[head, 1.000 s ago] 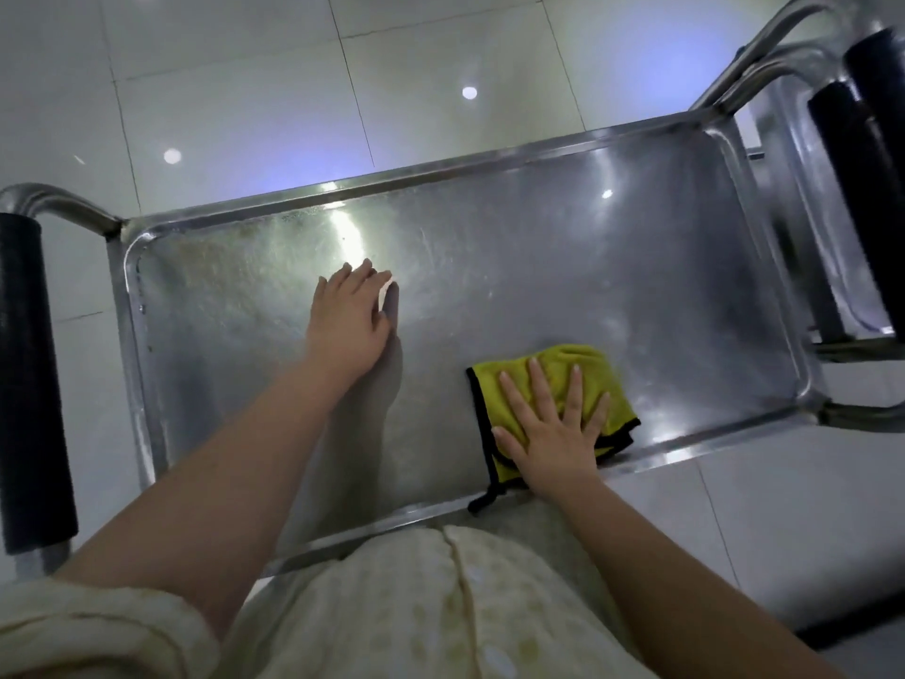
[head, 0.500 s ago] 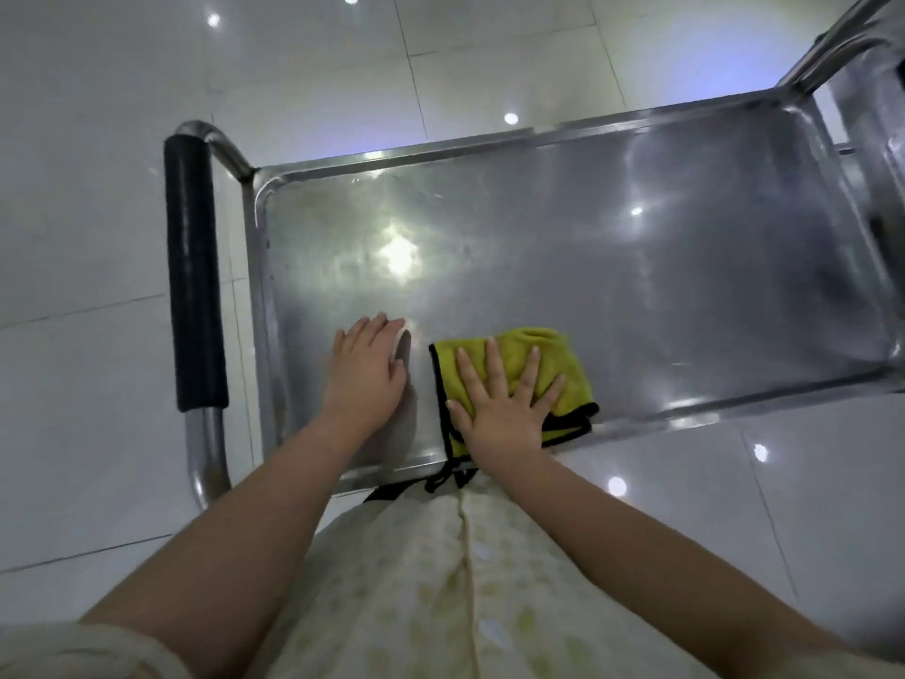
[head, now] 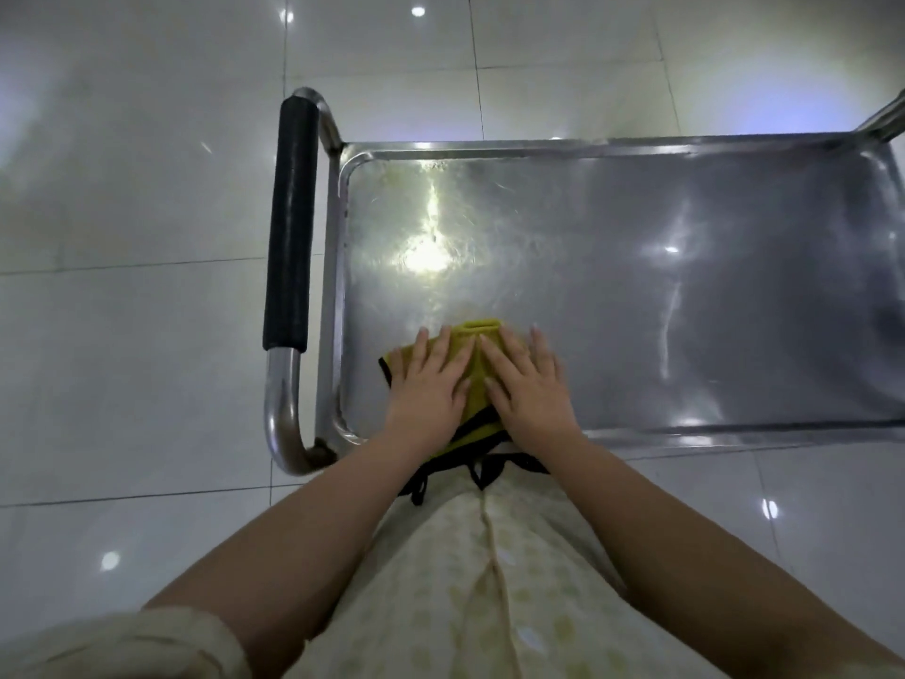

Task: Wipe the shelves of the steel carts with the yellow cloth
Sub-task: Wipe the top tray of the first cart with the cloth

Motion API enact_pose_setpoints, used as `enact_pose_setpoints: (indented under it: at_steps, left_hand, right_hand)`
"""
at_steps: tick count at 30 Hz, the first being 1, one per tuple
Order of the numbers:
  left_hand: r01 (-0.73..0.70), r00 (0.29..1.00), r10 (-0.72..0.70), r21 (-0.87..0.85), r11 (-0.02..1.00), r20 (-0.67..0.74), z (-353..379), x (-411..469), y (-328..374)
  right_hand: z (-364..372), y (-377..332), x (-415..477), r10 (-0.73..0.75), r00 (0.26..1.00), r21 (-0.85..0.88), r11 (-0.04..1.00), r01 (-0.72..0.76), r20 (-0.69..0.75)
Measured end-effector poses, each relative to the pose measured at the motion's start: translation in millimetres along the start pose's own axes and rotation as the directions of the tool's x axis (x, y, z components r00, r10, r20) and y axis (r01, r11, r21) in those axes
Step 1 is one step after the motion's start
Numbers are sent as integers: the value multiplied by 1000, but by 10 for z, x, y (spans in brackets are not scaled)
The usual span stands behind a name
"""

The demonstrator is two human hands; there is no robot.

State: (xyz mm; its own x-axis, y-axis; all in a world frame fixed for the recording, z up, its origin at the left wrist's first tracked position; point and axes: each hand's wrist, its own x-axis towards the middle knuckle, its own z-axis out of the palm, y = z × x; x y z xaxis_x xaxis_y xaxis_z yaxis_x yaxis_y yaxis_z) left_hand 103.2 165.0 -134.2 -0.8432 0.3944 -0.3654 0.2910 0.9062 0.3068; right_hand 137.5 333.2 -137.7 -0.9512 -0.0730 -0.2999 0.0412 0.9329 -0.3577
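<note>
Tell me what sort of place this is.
Likely an institutional service area, perhaps a canteen or clinic. A steel cart with a black handle stands on glossy white tiles; the left hand and right hand press a yellow cloth on its shelf.

Indoors, we think a commercial service area such as catering, though we cannot say which, glossy pale floor tiles (head: 137, 198) mirroring round spots of light, stainless steel cart (head: 587, 145), its black-padded push handle (head: 289, 223)
</note>
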Motion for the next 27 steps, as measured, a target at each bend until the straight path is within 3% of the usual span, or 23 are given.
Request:
enact_pose_setpoints:
  at_steps: [4, 9, 14, 18, 22, 24, 27]
  left_hand:
    - [126, 991, -131, 124, 984, 38, 215, 87, 394]
    - [151, 988, -154, 143, 978, 6, 249, 103, 326]
    - [108, 993, -99, 167, 980, -59, 148, 91, -81]
    - [317, 943, -301, 112, 942, -140, 67, -21, -485]
    - [467, 880, -457, 63, 882, -127, 88, 60, -383]
    - [431, 899, -421, 72, 899, -122, 130, 163, -197]
    - [217, 975, -208, 122, 969, -80, 138, 496, 171]
  right_hand:
    - [-162, 351, 82, 139, 990, -68, 988, -139, 9]
    - [-306, 527, 260, 52, 994, -238, 971, -27, 99]
    - [-363, 796, 391, -20, 990, -271, 961, 58, 141]
    - [-380, 1004, 477, 2, 990, -263, 964, 36, 143]
    - [-334, 1024, 481, -22, 986, -344, 936, 80, 168]
    - [-336, 1019, 471, -16, 987, -347, 935, 73, 163]
    - [-372, 1047, 465, -20, 990, -305, 950, 63, 143]
